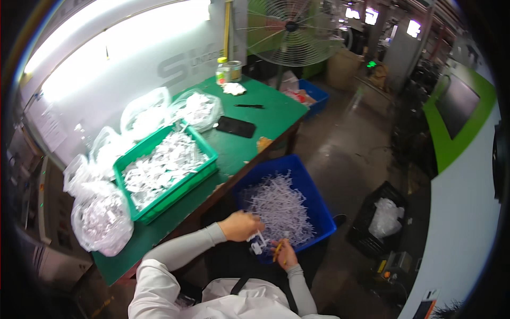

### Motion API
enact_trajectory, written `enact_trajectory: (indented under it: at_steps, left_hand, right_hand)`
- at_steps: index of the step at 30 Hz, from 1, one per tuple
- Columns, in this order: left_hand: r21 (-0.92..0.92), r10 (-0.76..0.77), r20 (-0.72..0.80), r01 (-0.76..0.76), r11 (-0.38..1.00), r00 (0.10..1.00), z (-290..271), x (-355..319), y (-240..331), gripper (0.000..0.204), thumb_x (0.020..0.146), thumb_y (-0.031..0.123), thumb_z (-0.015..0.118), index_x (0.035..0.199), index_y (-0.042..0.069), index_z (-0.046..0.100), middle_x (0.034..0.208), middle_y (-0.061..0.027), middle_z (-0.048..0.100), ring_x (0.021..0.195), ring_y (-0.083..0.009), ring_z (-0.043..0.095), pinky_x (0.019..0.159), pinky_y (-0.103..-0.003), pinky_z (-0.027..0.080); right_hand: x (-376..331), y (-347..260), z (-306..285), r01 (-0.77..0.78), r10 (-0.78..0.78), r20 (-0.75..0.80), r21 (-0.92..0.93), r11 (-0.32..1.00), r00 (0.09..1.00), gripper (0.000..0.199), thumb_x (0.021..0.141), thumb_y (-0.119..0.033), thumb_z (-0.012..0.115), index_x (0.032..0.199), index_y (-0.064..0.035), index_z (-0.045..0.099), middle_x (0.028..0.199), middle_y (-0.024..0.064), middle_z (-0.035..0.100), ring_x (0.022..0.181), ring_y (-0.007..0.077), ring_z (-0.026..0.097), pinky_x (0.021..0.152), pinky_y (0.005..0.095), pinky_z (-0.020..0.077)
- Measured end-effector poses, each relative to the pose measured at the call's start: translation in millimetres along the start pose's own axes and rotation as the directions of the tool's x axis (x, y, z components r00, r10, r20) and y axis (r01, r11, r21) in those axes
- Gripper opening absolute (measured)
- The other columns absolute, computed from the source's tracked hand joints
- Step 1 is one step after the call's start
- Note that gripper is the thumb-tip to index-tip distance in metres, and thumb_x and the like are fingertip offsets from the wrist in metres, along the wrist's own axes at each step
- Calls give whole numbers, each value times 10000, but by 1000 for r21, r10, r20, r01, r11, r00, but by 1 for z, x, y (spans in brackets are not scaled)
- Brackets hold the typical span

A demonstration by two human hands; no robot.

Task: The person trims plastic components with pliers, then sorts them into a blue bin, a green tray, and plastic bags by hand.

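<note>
My left hand is closed on a small cluster of white plastic parts, which hangs below the fingers at the near edge of the blue bin. Close beside it, my right hand grips a small hand tool with yellow handles; its working end is too small to make out. The blue bin holds a heap of thin white plastic sticks, just beyond both hands. On the table at left, a green basket is filled with small white plastic pieces.
Clear bags of white pieces crowd round the basket on the green table. A dark phone, a black pen-like item and a bottle lie or stand farther back. A black crate sits on the floor at right; a large fan stands behind.
</note>
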State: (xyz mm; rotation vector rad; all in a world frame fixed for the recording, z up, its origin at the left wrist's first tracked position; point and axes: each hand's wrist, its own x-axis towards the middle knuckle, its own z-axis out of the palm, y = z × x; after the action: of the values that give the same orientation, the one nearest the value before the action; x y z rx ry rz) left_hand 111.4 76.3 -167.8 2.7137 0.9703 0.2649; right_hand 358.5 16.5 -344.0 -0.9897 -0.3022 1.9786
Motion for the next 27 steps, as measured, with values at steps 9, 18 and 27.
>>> enact_trajectory:
  at_steps: [9,18,27]
  left_hand:
    - [-637,-178,-43,110,763,983,168,42,-9,576,841,288,651,1329,112,401,1075,-194,548,975,-345,576,852,-376,481]
    - [-613,-159,784,788,-47,600,173,41,-33,727,790,311,726,1314,-1,330,1118,-157,562,972,-243,602,806,-356,540]
    - [-659,-38,718,660,-361,695,176,28,-36,604,781,120,717,1271,38,374,1008,-127,611,829,-221,639,670,-330,559]
  right_hand:
    - [0,33,-38,105,-152,-199,-224,969,968,227,815,-42,660,956,-111,496,751,28,564,605,149,588,536,280,496]
    - [35,43,-38,312,-414,-356,-310,898,838,288,770,-48,726,922,-101,488,768,13,557,682,127,590,621,261,503]
    - [38,52,-40,199,-543,-399,-641,741,739,320,724,-80,752,928,-100,506,817,10,558,721,123,558,655,290,504]
